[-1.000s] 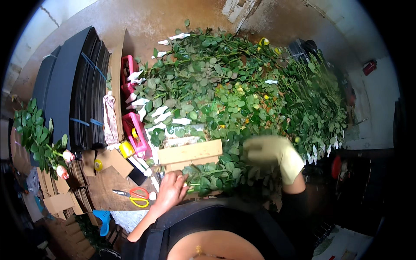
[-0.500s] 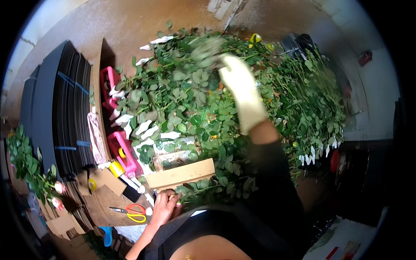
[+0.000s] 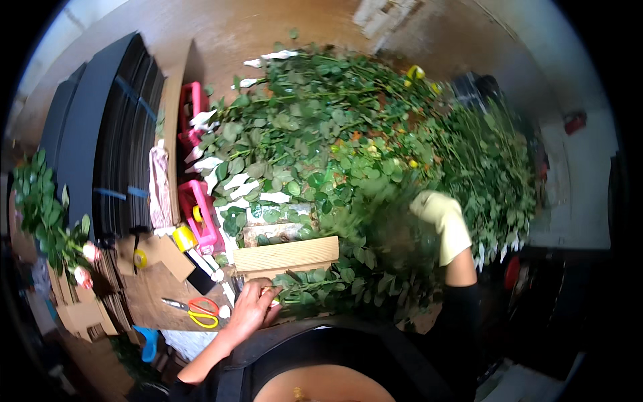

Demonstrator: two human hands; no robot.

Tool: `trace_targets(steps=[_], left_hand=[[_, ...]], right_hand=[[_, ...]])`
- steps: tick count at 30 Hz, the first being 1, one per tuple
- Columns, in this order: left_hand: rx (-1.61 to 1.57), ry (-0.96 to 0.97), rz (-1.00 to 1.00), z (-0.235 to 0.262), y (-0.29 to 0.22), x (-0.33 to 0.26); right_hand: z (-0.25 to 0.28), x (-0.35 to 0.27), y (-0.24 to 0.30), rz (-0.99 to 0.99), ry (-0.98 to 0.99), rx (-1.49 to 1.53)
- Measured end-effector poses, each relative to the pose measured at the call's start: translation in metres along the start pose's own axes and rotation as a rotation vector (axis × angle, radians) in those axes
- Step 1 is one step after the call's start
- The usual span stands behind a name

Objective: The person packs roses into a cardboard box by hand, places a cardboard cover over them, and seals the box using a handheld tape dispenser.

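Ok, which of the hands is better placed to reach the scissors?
Left, I'd judge: the bare left hand is nearer the scissors, though it appears occupied with leafy stems. The gloved right hand is farther off, beside blurred foliage.

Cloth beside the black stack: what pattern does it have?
The cloth is pinkish-red and white striped; seen best in the head view.

Green leaves [image 3: 323, 287]; red-yellow scissors [image 3: 201, 313]; pink-striped cloth [image 3: 159, 189].

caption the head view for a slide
Bare left hand at one end of leafy stems, gloved right hand beside motion-blurred greenery, scissors lying on the table.
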State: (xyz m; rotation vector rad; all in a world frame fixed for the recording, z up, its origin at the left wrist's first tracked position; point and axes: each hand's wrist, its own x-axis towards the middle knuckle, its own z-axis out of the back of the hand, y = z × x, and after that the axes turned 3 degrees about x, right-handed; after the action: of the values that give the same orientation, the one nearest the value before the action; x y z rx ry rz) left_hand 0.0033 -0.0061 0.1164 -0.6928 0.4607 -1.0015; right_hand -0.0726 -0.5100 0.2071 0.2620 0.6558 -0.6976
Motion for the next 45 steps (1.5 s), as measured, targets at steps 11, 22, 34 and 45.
trace_targets(steps=[11, 22, 34, 45], left_hand=[[-0.042, 0.013, -0.026, 0.022, -0.010, 0.002], [-0.121, -0.232, -0.014, -0.011, 0.017, -0.002], [-0.699, -0.223, 0.165, 0.009, -0.008, -0.014], [-0.372, -0.503, -0.155, 0.040, -0.089, -0.009]], right_hand=[[-0.069, 0.227, 0.188, 0.598, -0.515, 0.417], [0.042, -0.055, 0.153, 1.175, -0.734, 0.028], [-0.111, -0.171, 0.102, 0.430, -0.265, 0.264], [-0.115, -0.197, 0.089, 0.477, -0.368, 0.241]])
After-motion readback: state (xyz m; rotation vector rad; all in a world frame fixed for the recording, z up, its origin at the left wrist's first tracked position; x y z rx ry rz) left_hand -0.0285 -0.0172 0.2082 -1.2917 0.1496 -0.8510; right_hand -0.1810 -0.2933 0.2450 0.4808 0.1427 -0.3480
